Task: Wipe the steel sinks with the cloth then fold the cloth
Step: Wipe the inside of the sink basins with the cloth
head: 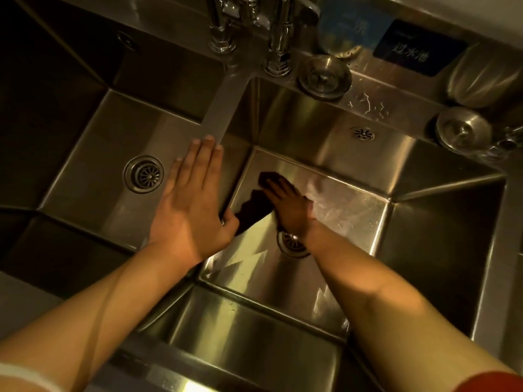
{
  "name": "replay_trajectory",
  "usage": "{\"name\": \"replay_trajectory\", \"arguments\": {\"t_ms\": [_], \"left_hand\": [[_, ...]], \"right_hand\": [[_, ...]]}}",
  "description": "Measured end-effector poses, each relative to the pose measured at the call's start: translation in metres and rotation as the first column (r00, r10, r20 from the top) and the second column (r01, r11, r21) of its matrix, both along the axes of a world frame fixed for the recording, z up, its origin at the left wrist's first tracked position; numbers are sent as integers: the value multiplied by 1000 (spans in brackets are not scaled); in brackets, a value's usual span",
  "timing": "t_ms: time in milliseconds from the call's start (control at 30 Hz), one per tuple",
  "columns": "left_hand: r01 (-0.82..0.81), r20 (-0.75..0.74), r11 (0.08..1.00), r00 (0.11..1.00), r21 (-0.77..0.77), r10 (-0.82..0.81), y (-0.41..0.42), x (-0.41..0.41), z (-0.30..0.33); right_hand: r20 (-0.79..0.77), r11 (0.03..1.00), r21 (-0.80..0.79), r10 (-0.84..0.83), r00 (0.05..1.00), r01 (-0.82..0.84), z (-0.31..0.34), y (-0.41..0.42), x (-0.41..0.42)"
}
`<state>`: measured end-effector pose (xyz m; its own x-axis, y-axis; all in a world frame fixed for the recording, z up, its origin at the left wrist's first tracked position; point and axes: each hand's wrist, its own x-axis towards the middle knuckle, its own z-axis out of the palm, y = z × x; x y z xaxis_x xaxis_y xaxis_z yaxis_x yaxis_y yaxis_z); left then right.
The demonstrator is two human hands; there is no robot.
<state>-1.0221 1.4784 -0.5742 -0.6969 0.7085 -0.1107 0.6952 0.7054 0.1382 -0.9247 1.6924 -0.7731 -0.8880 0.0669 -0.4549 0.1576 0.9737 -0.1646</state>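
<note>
Two steel sinks sit side by side, the left sink [93, 176] and the right sink [353, 222], split by a steel divider [223, 103]. My right hand [288, 205] is down in the right sink, pressing a dark cloth [252, 207] flat on the bottom near its left wall. My left hand [192, 205] lies flat, fingers together, on the divider and holds nothing. The right sink's drain [291, 244] shows partly under my right wrist.
The left sink has a round drain [143, 174]. Chrome taps [249, 32] rise at the back of the divider. Two steel strainer plugs [325, 76] [462, 131] rest on the back ledge, with blue signs [416, 48] behind them.
</note>
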Motion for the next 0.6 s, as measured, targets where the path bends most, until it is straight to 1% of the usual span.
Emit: {"name": "replay_trajectory", "arguments": {"t_ms": [67,133,167,233,300,367,400,500,533,567,600], "left_hand": [[0,-5,1000,1000,4,0,0,0,0],[11,-18,1000,1000,-12,-11,1,0,1],[16,-22,1000,1000,-24,-16,0,-1,1],[21,-25,999,999,-39,-22,0,-1,1],[19,-23,999,1000,-37,-20,1,-1,1],[15,-18,1000,1000,-22,-15,2,-1,2],[15,-18,1000,1000,-19,-15,2,-1,2],[21,-24,999,999,-47,-22,1,-1,2],[24,-29,998,999,-58,-25,1,-1,2],[25,-32,998,999,-65,-27,1,-1,2],[25,-30,997,999,-66,-27,2,-1,2]], "right_hand": [[8,988,-19,-152,988,152,7,26,11],[28,916,-42,-399,917,399,12,45,33],[44,881,-34,-471,881,472,13,52,46],[63,855,-1,-518,853,519,11,58,77],[82,788,22,-614,785,615,9,55,110],[35,743,87,-668,744,663,8,42,144],[2,734,75,-677,736,675,8,32,159],[-48,695,-109,-718,695,710,9,5,189],[-77,668,-163,-743,665,727,10,-2,192],[-114,619,-231,-783,611,750,10,-7,192],[-144,537,-317,-842,520,782,12,-10,188]]}}
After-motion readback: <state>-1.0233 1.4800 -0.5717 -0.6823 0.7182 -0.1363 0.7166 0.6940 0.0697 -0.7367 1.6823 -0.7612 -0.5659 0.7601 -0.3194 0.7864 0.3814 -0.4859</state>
